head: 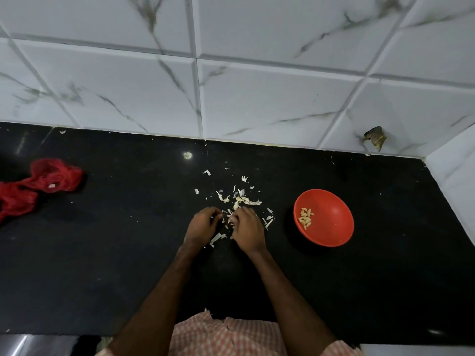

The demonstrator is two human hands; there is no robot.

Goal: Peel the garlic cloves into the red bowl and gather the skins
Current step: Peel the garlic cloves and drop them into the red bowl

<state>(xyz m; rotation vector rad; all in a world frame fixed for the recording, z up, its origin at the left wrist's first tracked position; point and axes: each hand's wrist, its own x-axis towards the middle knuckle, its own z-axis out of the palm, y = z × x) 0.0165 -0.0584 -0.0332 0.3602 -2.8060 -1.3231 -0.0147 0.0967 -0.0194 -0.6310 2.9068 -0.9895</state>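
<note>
While both hands meet at the middle of the black counter (128,253), the action sits right at their fingertips. The right hand (248,228) has its fingers curled in tight, pinching a small pale piece (231,223) (clove or skin, too small to tell). The left hand (201,224) curls its fingers in from the other side, thumb and fingertips close together; whether they grip that same piece, I cannot tell. Just beyond the knuckles, toward the counter's back edge, lies the loose scatter of garlic skins (241,199), with a few strips between the two hands as well. Over to the right, apart from the skins and short of the counter's right end, stands the red bowl (331,227), upright. In it sits a small heap of peeled cloves (305,218), lying against its left wall. Far off at the left end, a crumpled red mesh bag (38,186) lies on the counter. White marbled tiles (257,98) rise behind the back edge.
</note>
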